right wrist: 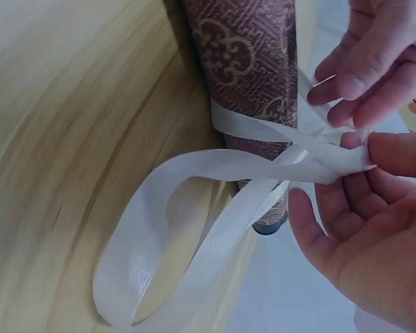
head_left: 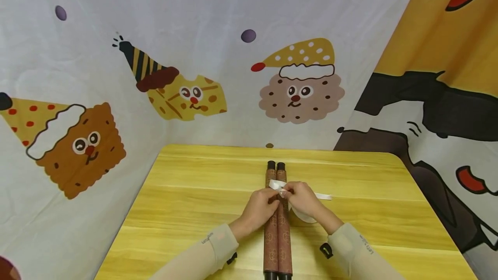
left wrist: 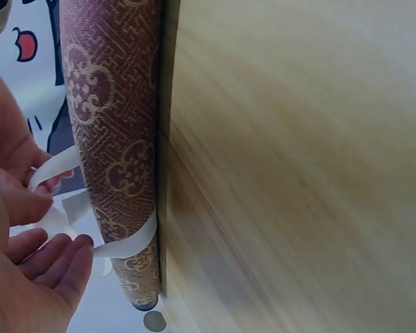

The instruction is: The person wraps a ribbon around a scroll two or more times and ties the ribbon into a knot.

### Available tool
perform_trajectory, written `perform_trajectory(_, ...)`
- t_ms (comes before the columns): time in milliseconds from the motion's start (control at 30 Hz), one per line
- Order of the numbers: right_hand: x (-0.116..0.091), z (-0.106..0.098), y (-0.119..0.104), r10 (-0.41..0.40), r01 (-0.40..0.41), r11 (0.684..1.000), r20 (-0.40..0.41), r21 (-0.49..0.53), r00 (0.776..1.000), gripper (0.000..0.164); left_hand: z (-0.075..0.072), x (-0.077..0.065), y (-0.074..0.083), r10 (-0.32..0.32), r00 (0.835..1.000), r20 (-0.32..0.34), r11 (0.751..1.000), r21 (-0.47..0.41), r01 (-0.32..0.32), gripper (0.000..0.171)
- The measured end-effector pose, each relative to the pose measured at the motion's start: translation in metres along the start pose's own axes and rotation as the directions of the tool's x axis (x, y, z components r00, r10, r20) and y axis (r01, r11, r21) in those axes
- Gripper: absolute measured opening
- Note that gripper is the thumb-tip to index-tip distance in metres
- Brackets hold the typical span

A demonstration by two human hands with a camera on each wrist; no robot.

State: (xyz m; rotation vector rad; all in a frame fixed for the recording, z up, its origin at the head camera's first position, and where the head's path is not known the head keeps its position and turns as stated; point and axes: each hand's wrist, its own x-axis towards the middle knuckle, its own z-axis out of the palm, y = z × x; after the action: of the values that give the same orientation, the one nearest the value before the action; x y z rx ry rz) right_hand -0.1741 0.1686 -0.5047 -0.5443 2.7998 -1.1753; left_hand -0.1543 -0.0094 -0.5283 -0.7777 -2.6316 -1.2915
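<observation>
Two brown-red scrolls (head_left: 271,245) with gold patterned cloth and black end knobs lie side by side, lengthwise on the table. A white ribbon (right wrist: 135,257) wraps around them towards their far end. Over the scrolls, my left hand (head_left: 258,205) pinches a part of the ribbon, its thumb and fingers bent. Right beside it, my right hand (head_left: 304,200) pinches the ribbon between thumb and forefinger, as the right wrist view shows. From there a long ribbon loop droops to the right of the scrolls, and a flat tail (head_left: 324,196) lies on the wood.
The scrolls rest on a yellow wood-grain table (head_left: 194,185). Behind it and on both sides hangs a white cloth (head_left: 218,7) printed with cartoon biscuits and cheese. Black straps (head_left: 326,250) sit at the cuffs of the light sleeves.
</observation>
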Motion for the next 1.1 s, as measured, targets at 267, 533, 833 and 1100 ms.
perform_trajectory(267, -0.001, -0.003, -0.002, 0.056, -0.072, 0.982, 0.093, 0.177, 0.994, 0.018, 0.008, 0.003, -0.005, 0.074, 0.997, 0.020, 0.991, 0.110, -0.076, 0.027)
perform_trajectory(533, -0.002, -0.006, -0.004, 0.092, -0.137, 0.927, 0.141, 0.350, 0.986, 0.017, 0.006, 0.007, -0.005, 0.136, 0.989, -0.067, 0.990, 0.054, -0.132, 0.006)
perform_trajectory(833, -0.002, -0.008, 0.003, 0.091, -0.146, 0.915, 0.160, 0.375, 0.983, 0.019, 0.001, 0.004, -0.006, 0.043, 0.996, -0.079, 0.997, -0.064, -0.048, 0.010)
perform_trajectory(1100, -0.005, -0.009, 0.006, 0.105, -0.162, 0.912, 0.167, 0.378, 0.980, 0.019, -0.010, 0.001, -0.003, -0.106, 0.994, -0.040, 0.969, -0.230, 0.094, 0.010)
